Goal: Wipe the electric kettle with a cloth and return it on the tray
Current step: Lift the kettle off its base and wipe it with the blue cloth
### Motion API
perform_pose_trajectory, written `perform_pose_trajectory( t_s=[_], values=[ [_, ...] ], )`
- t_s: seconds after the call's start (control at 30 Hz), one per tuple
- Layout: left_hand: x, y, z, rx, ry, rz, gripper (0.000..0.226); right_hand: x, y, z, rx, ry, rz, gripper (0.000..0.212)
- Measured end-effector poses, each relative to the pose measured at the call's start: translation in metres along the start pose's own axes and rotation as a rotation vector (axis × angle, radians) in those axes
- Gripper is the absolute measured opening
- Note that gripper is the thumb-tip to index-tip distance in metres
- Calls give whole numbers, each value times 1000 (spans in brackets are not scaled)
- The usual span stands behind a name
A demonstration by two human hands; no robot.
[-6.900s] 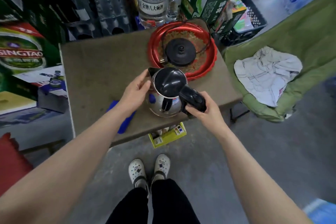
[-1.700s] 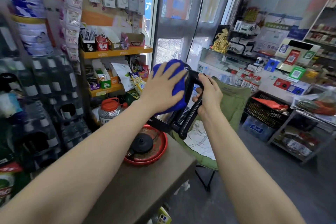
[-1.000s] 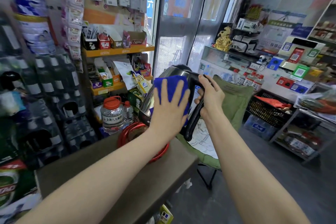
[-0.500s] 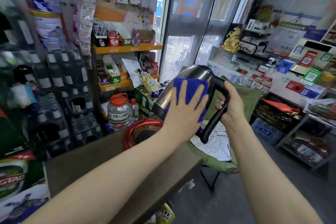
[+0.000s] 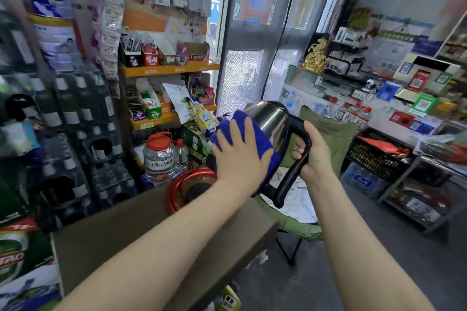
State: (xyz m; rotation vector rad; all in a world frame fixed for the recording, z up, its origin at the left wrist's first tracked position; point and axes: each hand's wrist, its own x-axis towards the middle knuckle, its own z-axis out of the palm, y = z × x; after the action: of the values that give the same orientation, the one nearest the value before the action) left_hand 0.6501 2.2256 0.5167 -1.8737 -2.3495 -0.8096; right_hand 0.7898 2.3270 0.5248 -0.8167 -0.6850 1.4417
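A shiny steel electric kettle (image 5: 271, 121) with a black handle hangs tilted in the air above the table's far right corner. My right hand (image 5: 312, 153) grips its handle. My left hand (image 5: 238, 153) lies flat on a blue cloth (image 5: 255, 137), pressing it against the kettle's side. Below and to the left, the red round tray (image 5: 174, 188) sits on the brown table (image 5: 141, 235), with the black kettle base (image 5: 195, 190) on it, partly hidden by my left wrist.
A clear jug with an orange cap (image 5: 159, 156) and a small bottle stand behind the tray. Stacked bottle crates (image 5: 75, 146) fill the left. A green folding chair (image 5: 326, 139) with a white cloth stands right of the table, shop shelves beyond.
The left hand with the cloth has slid down and left along the kettle's side over the last second. The kettle stays lifted and tilted; the view has shifted slightly.
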Motion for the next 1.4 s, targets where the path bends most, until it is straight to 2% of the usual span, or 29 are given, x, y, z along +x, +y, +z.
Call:
perform_pose_trajectory(
  t_s=[0.17,0.27,0.4,0.5,0.67,0.77,0.9,0.97,1.03,1.1,1.17,1.4],
  values=[
    [3,5,16,276,94,193,77,-8,9,19,-40,7,-62,44],
    [34,0,-2,190,54,232,68,-14,9,29,-92,-9,-59,41],
    [67,-20,-24,-255,0,-28,61,-28,10,41,-131,-10,-65,14],
    [58,-46,-13,-489,7,-203,54,-36,18,43,-134,4,-78,13],
    [7,-86,40,-702,15,-515,55,-44,51,35,-244,23,-108,26],
    [-18,-103,66,-750,53,-667,54,-50,82,28,-335,23,-132,30],
    [-48,-117,105,-740,82,-799,52,-66,134,18,-512,-34,-180,24],
    [-66,-121,123,-733,40,-842,50,-76,160,12,-661,-98,-224,30],
    [-84,-129,141,-702,-74,-869,54,-81,184,2,-779,-174,-237,36],
    [-98,-142,154,-631,-217,-880,57,-83,207,-8,-844,-257,-178,42],
    [-109,-160,165,-596,-313,-877,51,-81,229,-23,-890,-320,-101,44],
    [-141,-227,179,-584,-375,-875,17,-71,292,-54,-828,-254,156,40]
  ],
)
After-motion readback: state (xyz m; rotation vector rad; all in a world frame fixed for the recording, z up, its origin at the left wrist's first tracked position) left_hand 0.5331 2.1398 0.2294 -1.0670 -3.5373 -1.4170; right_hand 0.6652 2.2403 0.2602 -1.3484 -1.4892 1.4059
